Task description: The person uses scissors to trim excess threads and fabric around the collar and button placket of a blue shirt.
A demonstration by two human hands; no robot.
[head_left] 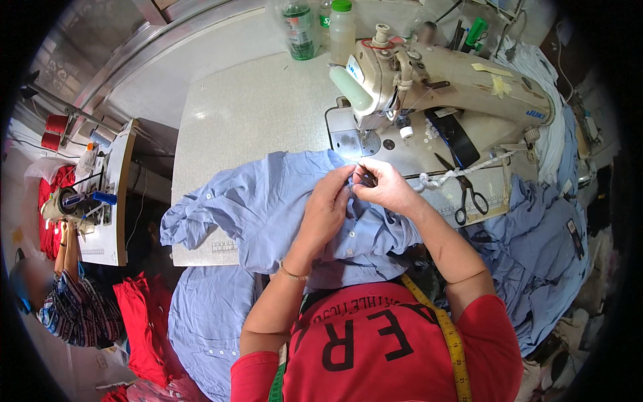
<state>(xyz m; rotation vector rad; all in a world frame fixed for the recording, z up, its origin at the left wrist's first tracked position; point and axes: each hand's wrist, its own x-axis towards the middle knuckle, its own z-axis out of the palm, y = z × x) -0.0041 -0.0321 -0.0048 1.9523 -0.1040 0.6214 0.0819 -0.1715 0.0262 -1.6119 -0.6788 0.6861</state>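
A light blue button-up shirt (268,184) lies bunched across the near part of the sewing table, one sleeve stretched to the left. My left hand (328,201) is closed, pinching the shirt's edge between thumb and fingers. Right against it, my right hand (388,189) is closed too, with a small dark tool (366,177) between its fingers; most of it is hidden, so its kind is unclear. Both hands meet just in front of the needle area of a sewing machine (442,80). White buttons show on the cloth below them.
Black-handled scissors (463,194), a dark flat case (455,137) and loose white buttons (431,129) lie right of the hands. Bottles (342,33) stand at the back. More blue garments (529,248) are heaped at right. Another person (74,295) works at a machine far left.
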